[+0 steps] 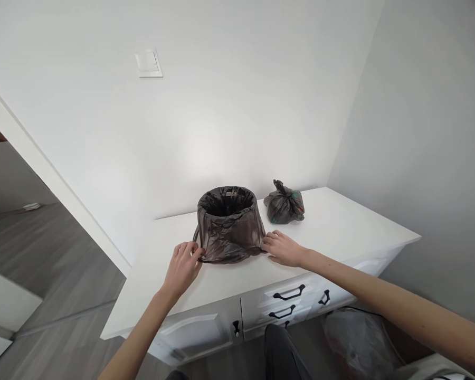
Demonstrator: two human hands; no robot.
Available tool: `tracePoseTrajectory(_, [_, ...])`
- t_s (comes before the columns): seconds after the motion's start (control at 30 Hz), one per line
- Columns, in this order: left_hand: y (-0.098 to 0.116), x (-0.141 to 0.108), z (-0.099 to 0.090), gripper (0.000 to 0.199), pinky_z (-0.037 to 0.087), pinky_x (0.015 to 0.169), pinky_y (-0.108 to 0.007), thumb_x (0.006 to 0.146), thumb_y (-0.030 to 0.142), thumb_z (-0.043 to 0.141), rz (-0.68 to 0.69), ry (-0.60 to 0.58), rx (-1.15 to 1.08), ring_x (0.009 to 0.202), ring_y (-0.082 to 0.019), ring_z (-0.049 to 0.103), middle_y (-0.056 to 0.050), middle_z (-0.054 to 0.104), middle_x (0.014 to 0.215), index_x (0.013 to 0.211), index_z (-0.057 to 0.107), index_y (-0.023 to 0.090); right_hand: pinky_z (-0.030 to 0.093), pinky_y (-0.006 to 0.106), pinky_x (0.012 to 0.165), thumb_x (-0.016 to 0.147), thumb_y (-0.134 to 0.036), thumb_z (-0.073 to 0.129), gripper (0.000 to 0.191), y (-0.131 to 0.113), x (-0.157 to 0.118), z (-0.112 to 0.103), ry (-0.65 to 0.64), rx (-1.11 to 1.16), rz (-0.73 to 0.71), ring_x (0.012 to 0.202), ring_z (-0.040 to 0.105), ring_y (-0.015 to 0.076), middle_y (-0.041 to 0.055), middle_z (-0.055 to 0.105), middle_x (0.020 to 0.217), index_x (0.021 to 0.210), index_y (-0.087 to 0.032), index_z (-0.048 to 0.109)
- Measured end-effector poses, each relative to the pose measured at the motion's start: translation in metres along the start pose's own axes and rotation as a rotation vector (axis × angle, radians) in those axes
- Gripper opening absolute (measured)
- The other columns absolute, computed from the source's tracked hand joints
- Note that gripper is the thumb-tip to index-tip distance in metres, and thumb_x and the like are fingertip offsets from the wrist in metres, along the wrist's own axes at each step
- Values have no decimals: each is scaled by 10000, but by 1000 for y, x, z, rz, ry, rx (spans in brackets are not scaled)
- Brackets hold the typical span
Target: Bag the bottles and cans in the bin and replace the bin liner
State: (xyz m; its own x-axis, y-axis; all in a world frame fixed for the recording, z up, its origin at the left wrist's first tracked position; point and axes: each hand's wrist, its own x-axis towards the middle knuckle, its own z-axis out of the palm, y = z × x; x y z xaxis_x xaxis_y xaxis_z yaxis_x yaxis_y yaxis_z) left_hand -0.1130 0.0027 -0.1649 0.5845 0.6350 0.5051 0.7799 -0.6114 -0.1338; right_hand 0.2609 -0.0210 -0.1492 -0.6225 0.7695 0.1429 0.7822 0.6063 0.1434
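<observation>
A round bin stands upright on the white cabinet top, covered by a thin black trash bag [233, 237] that is folded over its rim and hangs down outside. The bin's own wall is hidden by the bag. My left hand [184, 261] pinches the bag's lower edge at the front left. At the right side, my right hand [281, 248] grips the same edge between closed fingers. Behind and to the right of the bin lies a knotted black bag [285, 205], filled, with green and orange showing through it.
The white cabinet [142, 301] has drawers with black handles [288, 292] below its top. A wall with a light switch [148, 63] rises behind, and another wall closes the right side. A clear plastic bag [356, 338] sits on the floor at lower right. A doorway opens at left.
</observation>
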Motion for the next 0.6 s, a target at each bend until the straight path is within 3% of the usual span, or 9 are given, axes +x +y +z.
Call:
tracePoseTrajectory(0.07, [-6, -16, 3, 325, 490, 995, -509, 974, 257, 535, -56, -50, -58, 1133, -328, 609, -137, 622, 1229, 1292, 603, 249, 428, 342, 826, 917, -176, 635, 153, -3, -6, -13, -26, 39, 28, 958, 661, 258, 111, 723, 1049, 1065, -194, 669])
tracePoseTrajectory(0.17, [-7, -41, 9, 612, 461, 1092, -536, 978, 431, 567, -191, -30, -141, 1339, -356, 534, -181, 505, 1471, 1535, 396, 244, 427, 308, 746, 992, -251, 551, 182, -14, -6, -45, 169, 176, 127, 829, 669, 209, 75, 728, 1054, 1133, -225, 662])
tracePoseTrajectory(0.27, [-8, -65, 17, 682, 365, 1190, -583, 1005, 503, 519, -300, 35, -123, 1513, -386, 369, -215, 353, 1632, 1583, 301, 215, 454, 294, 707, 1038, -348, 479, 332, -30, 8, -77, 382, 302, 201, 781, 672, 167, 93, 676, 1312, 1335, -252, 594])
tracePoseTrajectory(0.37, [-12, -87, 29, 711, 335, 1208, -611, 1015, 543, 476, -382, 35, -119, 1552, -401, 312, -239, 317, 1665, 1590, 278, 175, 502, 318, 747, 1027, -453, 528, 472, -39, 34, -97, 361, 348, 226, 854, 707, 197, 121, 598, 1472, 1454, -251, 528])
tracePoseTrajectory(0.5, [-25, -111, 40, 687, 346, 1217, -599, 1005, 560, 454, -490, -2, -179, 1548, -388, 343, -234, 398, 1637, 1545, 350, 149, 513, 340, 855, 999, -499, 626, 362, -41, 58, -112, 234, 367, 266, 1074, 717, 280, 87, 762, 1195, 1227, -224, 684])
tracePoseTrajectory(0.6, [-30, -118, 43, 632, 359, 1220, -579, 998, 550, 441, -531, 3, -207, 1538, -376, 373, -217, 506, 1569, 1480, 440, 141, 517, 322, 842, 993, -448, 662, 250, -45, 51, -124, 216, 442, 319, 956, 760, 261, 40, 800, 922, 1077, -218, 715])
